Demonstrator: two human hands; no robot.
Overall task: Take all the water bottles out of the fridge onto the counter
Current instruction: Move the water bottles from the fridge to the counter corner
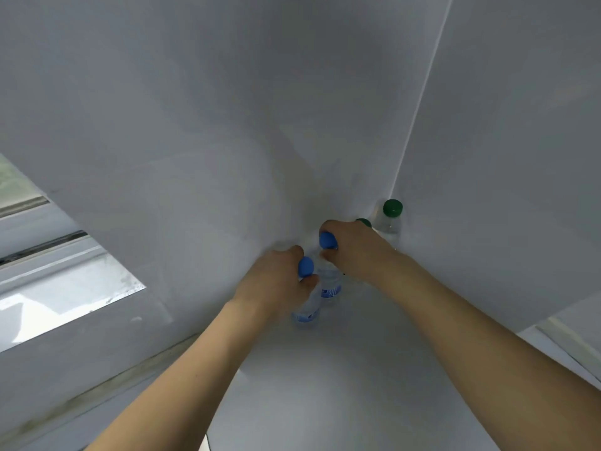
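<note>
While the white table [325,385] is stretching bare toward the camera, two walls are crowding the corner behind; both blue-capped bottles [330,281] are standing upright, the left hand [276,284] and right hand [354,249] each pinching one neck; a green-capped bottle [392,219] is waiting just beyond the right hand.

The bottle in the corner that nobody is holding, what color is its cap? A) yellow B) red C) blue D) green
D: the free bottle in the corner wears a green cap, while the left hand and right hand each grip a blue-capped bottle.
</note>
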